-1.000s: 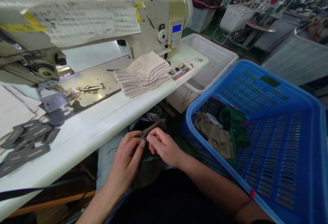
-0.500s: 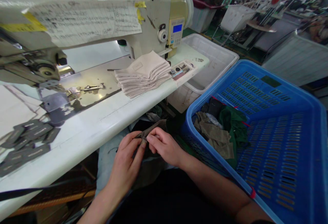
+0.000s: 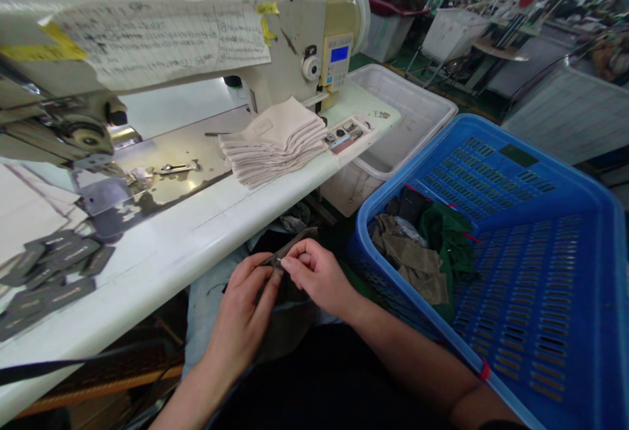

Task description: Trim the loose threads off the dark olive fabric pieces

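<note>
Leftmost, dark tags (image 3: 56, 266) lie heaped near the front edge of the white table (image 3: 216, 227); just off that edge, the left hand (image 3: 246, 299) pinches a grey-brown cloth (image 3: 293, 240) above the lap; a stack of beige cloths (image 3: 275, 141) rests along the same edge, toward the table's right corner; the right hand (image 3: 322, 279), narrowed to a pinch at the grey-brown cloth, holds a pale sliver (image 3: 279, 261) too small to name; rightmost, a blue basket (image 3: 592, 246) contains crumpled fabric (image 3: 417, 263).

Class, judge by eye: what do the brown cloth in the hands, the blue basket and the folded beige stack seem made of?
Brown cloth: likely fabric, dull-looking; it bends softly. Blue basket: probably moulded plastic, slightly glossy, with regular slots. Folded beige stack: seemingly matt cloth, from its soft, wavy layers; fibre unclear.
</note>
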Motion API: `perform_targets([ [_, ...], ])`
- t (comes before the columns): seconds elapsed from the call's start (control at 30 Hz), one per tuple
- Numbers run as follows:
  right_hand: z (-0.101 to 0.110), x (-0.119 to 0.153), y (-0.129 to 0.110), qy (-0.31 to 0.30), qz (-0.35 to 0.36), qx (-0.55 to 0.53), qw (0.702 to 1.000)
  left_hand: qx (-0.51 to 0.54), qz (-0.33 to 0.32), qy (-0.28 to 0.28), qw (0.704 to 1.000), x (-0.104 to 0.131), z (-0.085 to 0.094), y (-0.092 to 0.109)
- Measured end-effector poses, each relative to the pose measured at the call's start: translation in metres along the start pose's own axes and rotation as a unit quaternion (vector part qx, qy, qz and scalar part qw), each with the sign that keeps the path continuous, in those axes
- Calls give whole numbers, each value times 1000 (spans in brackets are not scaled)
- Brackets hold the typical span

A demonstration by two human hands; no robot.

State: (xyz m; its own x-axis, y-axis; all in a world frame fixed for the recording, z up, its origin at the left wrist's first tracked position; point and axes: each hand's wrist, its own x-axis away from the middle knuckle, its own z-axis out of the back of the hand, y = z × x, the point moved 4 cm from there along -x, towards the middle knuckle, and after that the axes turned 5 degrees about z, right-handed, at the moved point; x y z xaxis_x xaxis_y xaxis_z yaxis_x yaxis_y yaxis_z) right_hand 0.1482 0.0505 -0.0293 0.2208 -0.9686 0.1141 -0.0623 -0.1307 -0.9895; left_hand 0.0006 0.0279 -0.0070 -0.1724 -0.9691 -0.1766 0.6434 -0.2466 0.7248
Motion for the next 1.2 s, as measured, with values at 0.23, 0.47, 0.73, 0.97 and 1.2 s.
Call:
perform_targets([
  [0.23,5,-1,-16,-34,58,191,979,27,5,3,1000,1,3,3],
  [0.47,-2,-3,-13,43,83,151,984,81,77,33,993,1,11,2],
  [0.73,-2,-9,-8,-38,51,5,998,156,146,-56,975,-10,8,-1],
  [0.97,-6,-13,12,38,-46,-65,996,95,106,53,988,-14,10,0],
  [1.2,-1,4,-11,18,106,100,989,20,87,69,994,-12,10,-5],
])
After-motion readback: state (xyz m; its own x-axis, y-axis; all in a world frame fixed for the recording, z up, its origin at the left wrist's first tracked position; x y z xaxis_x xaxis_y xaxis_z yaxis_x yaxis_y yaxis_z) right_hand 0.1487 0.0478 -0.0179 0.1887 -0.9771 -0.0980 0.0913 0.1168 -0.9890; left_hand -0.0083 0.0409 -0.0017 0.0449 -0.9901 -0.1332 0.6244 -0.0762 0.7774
